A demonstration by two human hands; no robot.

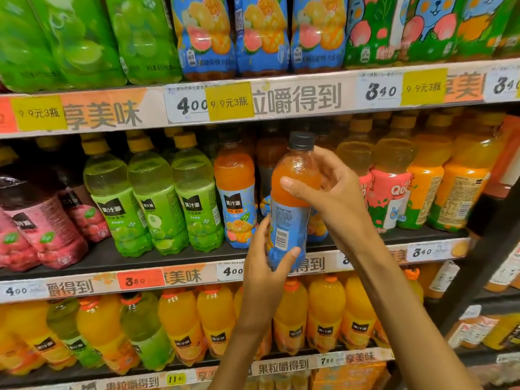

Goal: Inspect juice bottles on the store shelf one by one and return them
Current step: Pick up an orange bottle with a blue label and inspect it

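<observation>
I hold an orange juice bottle with a black cap and blue label upright in front of the middle shelf. Its barcode side faces me. My left hand grips the bottle's lower part, thumb across the label. My right hand grips the upper part, thumb on the orange shoulder, fingers behind it. A matching blue-label bottle stands on the shelf just left of the held one.
The middle shelf also carries green grape bottles, red bottles on the left and orange bottles on the right. Larger orange bottles fill the lower shelf. Price tags line the shelf edges. A dark shelf upright stands right.
</observation>
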